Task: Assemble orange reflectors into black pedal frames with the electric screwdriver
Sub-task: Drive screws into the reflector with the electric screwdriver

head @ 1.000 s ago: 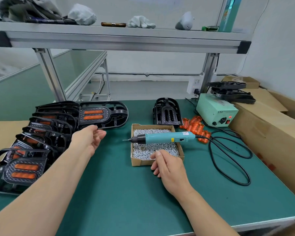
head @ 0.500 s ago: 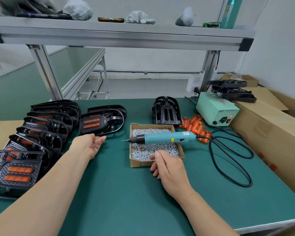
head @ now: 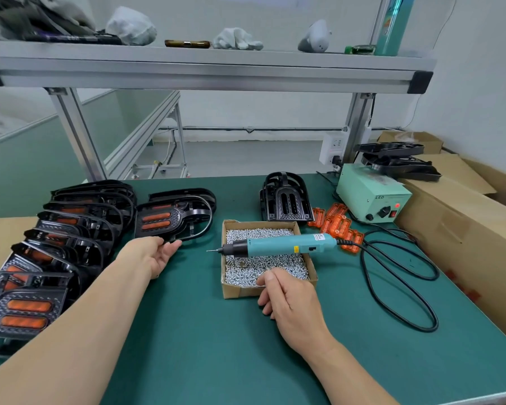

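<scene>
White gloves [head: 237, 38] on aluminium shelf [head: 205, 73], teal can [head: 393, 24] at its right end, cardboard cartons [head: 465, 229] beside green table [head: 205, 331]

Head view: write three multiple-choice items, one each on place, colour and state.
1. Where does the screwdriver lie? A on the floor; B across the box of screws; C hanging from a hook.
2. What colour are the loose reflectors? A blue; B white; C orange.
3. The pedal behind the box is: A fitted with reflectors; B empty-slotted; C broken in two.
Key: B, it rests on the box rims; C, they are orange beside the power unit; B, its two slots show dark.
</scene>
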Demonstrator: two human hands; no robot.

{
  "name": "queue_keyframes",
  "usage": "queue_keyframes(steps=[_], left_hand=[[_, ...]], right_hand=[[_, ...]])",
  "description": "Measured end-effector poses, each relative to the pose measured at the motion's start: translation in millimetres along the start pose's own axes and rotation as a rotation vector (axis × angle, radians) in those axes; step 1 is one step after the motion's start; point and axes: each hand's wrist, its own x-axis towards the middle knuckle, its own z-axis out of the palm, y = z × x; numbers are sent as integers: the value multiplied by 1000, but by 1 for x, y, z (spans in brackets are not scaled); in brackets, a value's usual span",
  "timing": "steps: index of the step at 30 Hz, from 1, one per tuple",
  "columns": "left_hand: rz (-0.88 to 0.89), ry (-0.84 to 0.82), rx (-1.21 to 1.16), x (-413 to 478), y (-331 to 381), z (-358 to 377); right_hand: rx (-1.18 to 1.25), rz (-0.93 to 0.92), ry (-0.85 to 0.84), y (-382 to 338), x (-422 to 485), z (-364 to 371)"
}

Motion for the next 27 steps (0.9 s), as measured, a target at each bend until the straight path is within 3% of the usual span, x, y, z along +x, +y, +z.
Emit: queue_keyframes(steps=[4, 15, 27], left_hand=[[59, 16, -47, 6, 5, 0], [10, -2, -57, 14, 5, -1], [197, -98, 195, -16, -6, -6]], right_hand=[[-4, -5, -6, -2, 4, 1], [-7, -8, -8, 0, 3, 0], [-9, -19, -8, -2, 4, 0]])
